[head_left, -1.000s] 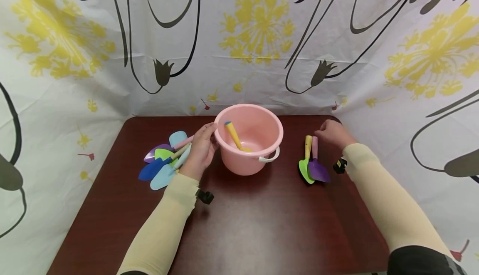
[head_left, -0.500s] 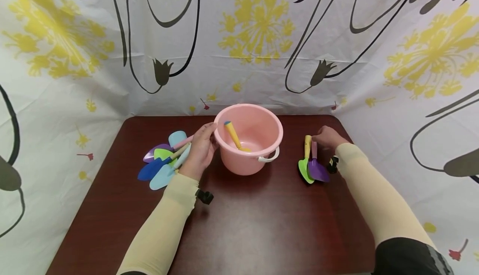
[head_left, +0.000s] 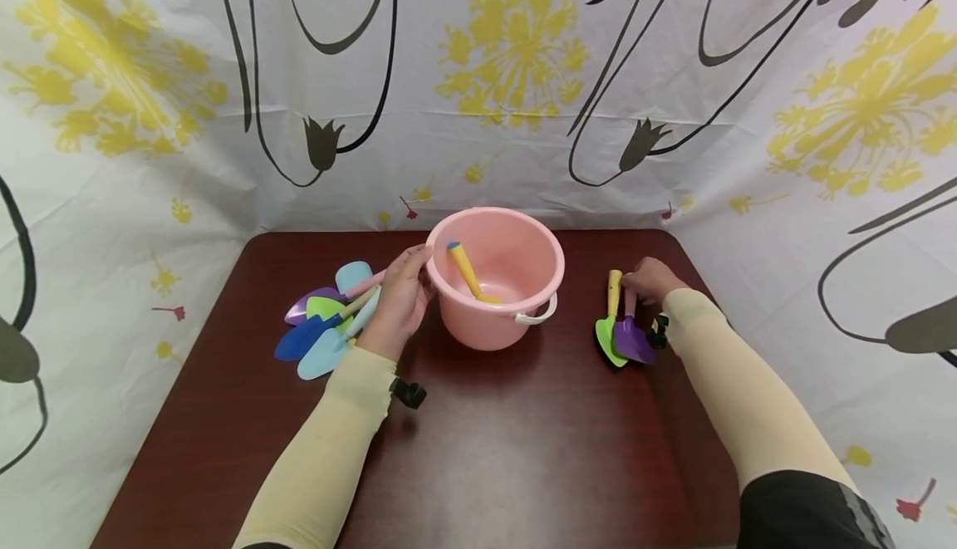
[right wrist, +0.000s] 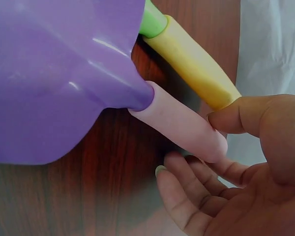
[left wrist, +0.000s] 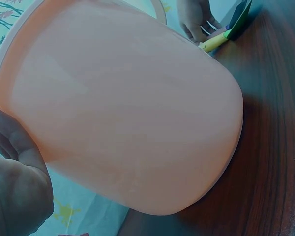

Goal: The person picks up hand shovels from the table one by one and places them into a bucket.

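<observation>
My left hand (head_left: 404, 293) holds the left rim of a pink bucket (head_left: 482, 329), fingers curled over its edge in the left wrist view. A yellow-handled tool (head_left: 465, 269) leans inside the bucket, its lower end partly out of sight. To the right, my right hand (head_left: 652, 278) pinches the end of the pink handle of a purple toy shovel (head_left: 633, 341). The right wrist view has the thumb on top of that pink handle (right wrist: 179, 120) and the fingers beneath. Beside it lies a green toy shovel (head_left: 610, 340) with a yellow handle (right wrist: 194, 64), close to the thumb.
Several toy shovels are heaped left of the bucket, among them a dark blue one (head_left: 305, 336) and a light blue one (head_left: 323, 355). The bucket's white handle (head_left: 537, 313) hangs down at its front right. A patterned curtain (head_left: 478, 117) stands behind the brown table (head_left: 508, 449).
My right hand has come down and left onto the purple shovel's pink handle and taken hold of its end. The shovel has shifted slightly left. My left hand stays on the bucket.
</observation>
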Demonstrator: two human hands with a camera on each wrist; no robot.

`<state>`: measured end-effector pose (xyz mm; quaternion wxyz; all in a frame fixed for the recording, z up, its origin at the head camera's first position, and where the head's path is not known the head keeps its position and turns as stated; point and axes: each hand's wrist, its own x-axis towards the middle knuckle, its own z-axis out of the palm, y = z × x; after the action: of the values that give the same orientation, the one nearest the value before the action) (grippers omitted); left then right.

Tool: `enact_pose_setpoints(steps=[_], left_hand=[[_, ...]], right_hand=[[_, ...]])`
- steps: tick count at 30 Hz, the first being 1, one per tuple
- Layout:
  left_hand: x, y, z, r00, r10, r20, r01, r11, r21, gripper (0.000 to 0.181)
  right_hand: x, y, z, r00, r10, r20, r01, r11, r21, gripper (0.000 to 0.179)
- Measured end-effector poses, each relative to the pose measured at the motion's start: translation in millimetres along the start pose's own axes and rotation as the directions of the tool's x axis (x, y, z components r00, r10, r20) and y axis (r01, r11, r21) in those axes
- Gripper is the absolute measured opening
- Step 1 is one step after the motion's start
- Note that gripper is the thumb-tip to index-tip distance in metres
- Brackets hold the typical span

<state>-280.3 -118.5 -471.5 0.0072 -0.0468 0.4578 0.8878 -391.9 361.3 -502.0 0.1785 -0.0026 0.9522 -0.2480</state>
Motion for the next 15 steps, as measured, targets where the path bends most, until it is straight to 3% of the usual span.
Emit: enact_pose_setpoints(steps=[9,15], left_hand=[[1.4,-0.8,-1.7,1.000,-0.002,0.007,0.002,1.000,0.006,0.025],[1.8,0.1,-1.1,1.000,-0.003,-0.008,0.003,1.000,-0.002,0.021]], right_hand=[[-1.6,3.2,2.6,1.000,0.014,0.028,-0.015,0.999,0.035,0.054],[-3.8,9.0,5.6,0.998,0.043,0.037,-0.047,0.990,0.134,0.062]])
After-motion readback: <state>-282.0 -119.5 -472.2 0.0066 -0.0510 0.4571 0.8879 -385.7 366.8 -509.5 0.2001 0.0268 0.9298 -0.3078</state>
